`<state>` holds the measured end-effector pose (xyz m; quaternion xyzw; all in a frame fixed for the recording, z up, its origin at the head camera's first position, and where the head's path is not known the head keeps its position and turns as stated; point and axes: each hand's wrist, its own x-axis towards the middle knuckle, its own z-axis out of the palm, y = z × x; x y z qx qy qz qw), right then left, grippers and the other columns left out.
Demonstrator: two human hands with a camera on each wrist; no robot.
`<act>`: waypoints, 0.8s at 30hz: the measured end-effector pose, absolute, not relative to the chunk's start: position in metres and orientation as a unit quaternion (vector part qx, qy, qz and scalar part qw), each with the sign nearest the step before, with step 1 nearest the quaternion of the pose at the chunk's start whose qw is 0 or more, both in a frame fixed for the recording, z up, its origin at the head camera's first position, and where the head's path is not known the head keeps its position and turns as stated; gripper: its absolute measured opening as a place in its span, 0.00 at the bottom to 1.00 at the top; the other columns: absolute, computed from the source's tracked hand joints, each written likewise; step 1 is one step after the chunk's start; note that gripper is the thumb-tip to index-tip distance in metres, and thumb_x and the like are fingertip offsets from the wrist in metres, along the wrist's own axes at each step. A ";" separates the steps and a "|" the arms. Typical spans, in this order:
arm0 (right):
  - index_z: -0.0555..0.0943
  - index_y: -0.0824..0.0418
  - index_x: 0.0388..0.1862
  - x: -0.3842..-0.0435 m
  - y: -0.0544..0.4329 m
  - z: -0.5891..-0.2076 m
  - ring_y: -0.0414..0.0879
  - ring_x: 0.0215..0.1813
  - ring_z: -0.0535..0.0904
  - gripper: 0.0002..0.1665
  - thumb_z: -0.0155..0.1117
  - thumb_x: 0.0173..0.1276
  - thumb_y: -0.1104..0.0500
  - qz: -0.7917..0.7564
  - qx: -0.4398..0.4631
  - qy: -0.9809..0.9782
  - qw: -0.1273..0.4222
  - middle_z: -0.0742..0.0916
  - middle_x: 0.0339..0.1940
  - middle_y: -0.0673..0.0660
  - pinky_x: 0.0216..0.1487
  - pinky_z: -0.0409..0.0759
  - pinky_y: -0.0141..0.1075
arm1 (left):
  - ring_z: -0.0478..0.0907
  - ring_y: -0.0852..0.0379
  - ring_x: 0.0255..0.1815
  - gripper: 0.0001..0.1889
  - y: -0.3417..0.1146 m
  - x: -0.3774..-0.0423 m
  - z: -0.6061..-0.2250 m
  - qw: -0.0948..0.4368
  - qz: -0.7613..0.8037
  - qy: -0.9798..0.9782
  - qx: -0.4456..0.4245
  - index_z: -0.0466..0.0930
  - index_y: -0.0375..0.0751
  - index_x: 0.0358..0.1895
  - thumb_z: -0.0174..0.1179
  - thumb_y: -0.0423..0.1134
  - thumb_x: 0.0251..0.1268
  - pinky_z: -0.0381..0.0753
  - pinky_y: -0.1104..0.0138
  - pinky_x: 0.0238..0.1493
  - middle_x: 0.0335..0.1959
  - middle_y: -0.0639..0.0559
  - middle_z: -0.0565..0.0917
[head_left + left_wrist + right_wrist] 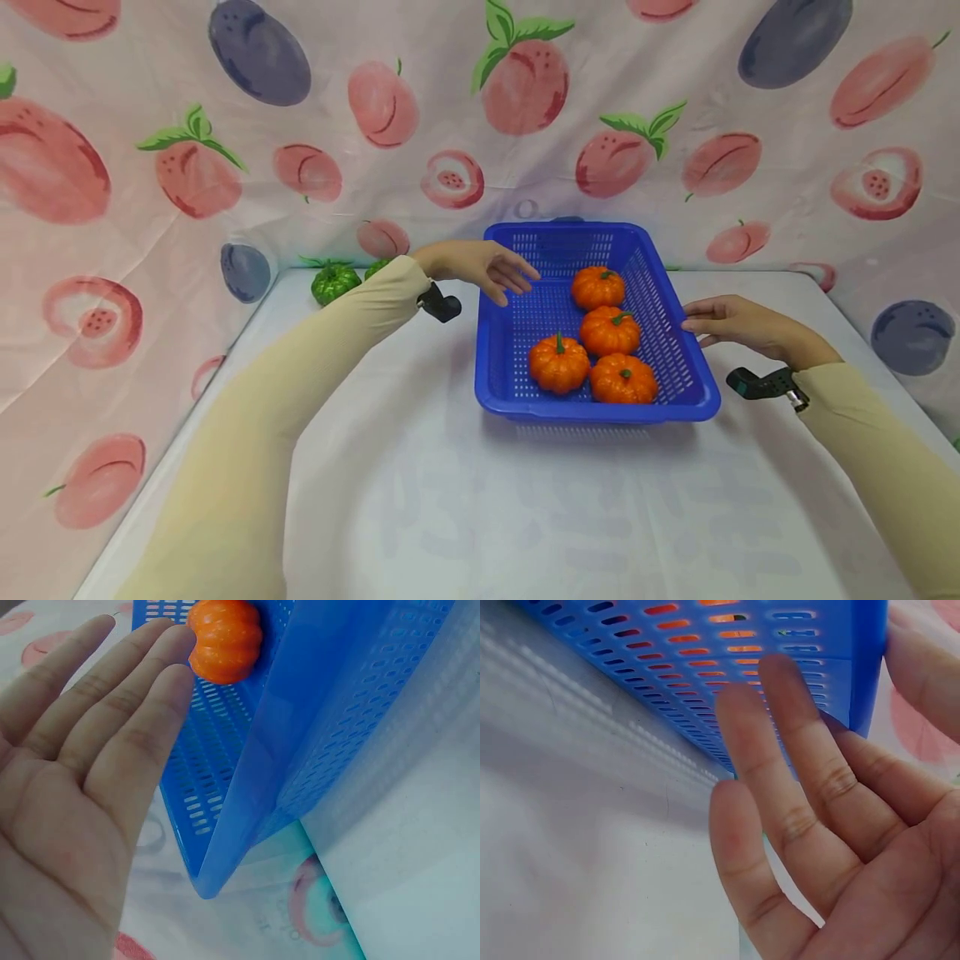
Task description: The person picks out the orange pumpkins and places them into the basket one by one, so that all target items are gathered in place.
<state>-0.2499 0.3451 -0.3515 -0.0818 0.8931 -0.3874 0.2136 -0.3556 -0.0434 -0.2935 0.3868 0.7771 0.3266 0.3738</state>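
My left hand (480,265) hovers over the left rim of a blue plastic basket (491,400), fingers extended and slightly spread, holding nothing. In the left wrist view its palm faces the camera beside the basket. At the opposite side, my right hand (731,323) has its fingertips right at the right rim. The right wrist view shows relaxed, nearly straight fingers (754,742) along the perforated outer wall, with the thumb at the rim's edge. Inside the basket lie several small orange pumpkins (610,332), grouped toward its right and near end.
A green pumpkin (335,283) sits at the table's back left. Another green one (377,267) is partly hidden behind the left sleeve. The white table (480,517) meets a fruit-printed cloth (375,192) at the back and sides.
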 end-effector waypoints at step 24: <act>0.65 0.72 0.67 -0.253 0.353 -0.345 0.29 0.43 0.80 0.33 0.52 0.72 0.50 -0.382 -0.080 0.903 0.182 0.83 0.56 0.60 0.50 0.83 0.39 | 0.66 0.46 0.69 0.28 -0.081 -0.349 -0.299 0.331 0.417 0.768 0.356 0.62 0.38 0.69 0.56 0.29 0.64 0.71 0.59 0.66 0.67 0.41 0.70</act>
